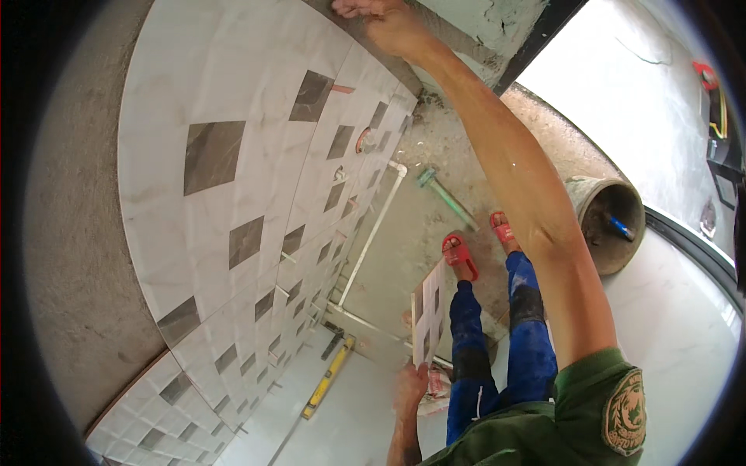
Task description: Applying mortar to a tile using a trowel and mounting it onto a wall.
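Observation:
Low in front of me, my left hand [410, 384] grips the near end of a narrow tile piece [427, 314], white with grey squares, held on edge beside my leg. My right arm stretches far up across the view. At its end my right hand [381, 19] has its fingers extended by the bare wall strip above the tiled wall [268, 167]; whether it presses on the surface I cannot tell. The fingertips are partly cut off by the top edge. Thin spacers stick out of several tile joints.
A yellow spirit level [328, 378] and a dark-headed tool [332, 339] lie on the pale floor at the wall's foot. White pipe [371, 229] runs along the rough floor. A green-handled hammer [447, 198] lies ahead of my red sandals [458, 255]. A mortar bucket [610, 225] leans at right.

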A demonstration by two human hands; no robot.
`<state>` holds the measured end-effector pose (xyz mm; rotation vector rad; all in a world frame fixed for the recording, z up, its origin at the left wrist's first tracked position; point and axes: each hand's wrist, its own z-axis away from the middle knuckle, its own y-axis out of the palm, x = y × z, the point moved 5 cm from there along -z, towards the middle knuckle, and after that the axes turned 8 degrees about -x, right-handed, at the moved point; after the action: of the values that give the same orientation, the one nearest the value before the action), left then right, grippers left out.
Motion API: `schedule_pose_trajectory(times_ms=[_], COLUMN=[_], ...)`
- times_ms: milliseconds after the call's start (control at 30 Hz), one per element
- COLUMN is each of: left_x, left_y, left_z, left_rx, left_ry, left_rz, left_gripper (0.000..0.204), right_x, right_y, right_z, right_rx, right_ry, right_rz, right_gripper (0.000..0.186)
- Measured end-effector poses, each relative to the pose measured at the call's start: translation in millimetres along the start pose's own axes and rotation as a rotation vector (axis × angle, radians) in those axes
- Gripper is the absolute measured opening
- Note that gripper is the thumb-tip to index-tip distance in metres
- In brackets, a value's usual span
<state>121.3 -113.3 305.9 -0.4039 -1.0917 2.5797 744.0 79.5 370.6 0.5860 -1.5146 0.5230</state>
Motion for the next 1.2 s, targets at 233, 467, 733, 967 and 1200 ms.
schedule_pose_trajectory(times_ms=[233, 467, 733, 967, 1200], left_x=[-6, 3, 3, 19, 11], left_y=[4, 16, 23, 42, 35], left_z=[1, 3, -1, 1, -5], left_rx=[0.044, 0.084, 0.012, -0.062, -0.104], left_ry=[-0.010, -0.002, 0.041, 0.023, 0.101], left_rz=[-0.029, 0.071, 0.071, -0.022, 0.125], left_gripper=[0.034, 0.032, 0.032, 0.035, 0.040], right_x=[-51, -78, -75, -69, -66], right_y=[-9, -2, 1, -7, 8], right_z=[-15, -2, -7, -8, -8], right_rx=[-0.231, -0.178, -0.165, -0.225, -0.132], right_ry=[-0.198, -0.010, -0.095, -0.190, -0.028], right_rz=[0.139, 0.089, 0.203, 0.278, 0.258], right_gripper=[0.040, 0.045, 0.045, 0.033, 0.041])
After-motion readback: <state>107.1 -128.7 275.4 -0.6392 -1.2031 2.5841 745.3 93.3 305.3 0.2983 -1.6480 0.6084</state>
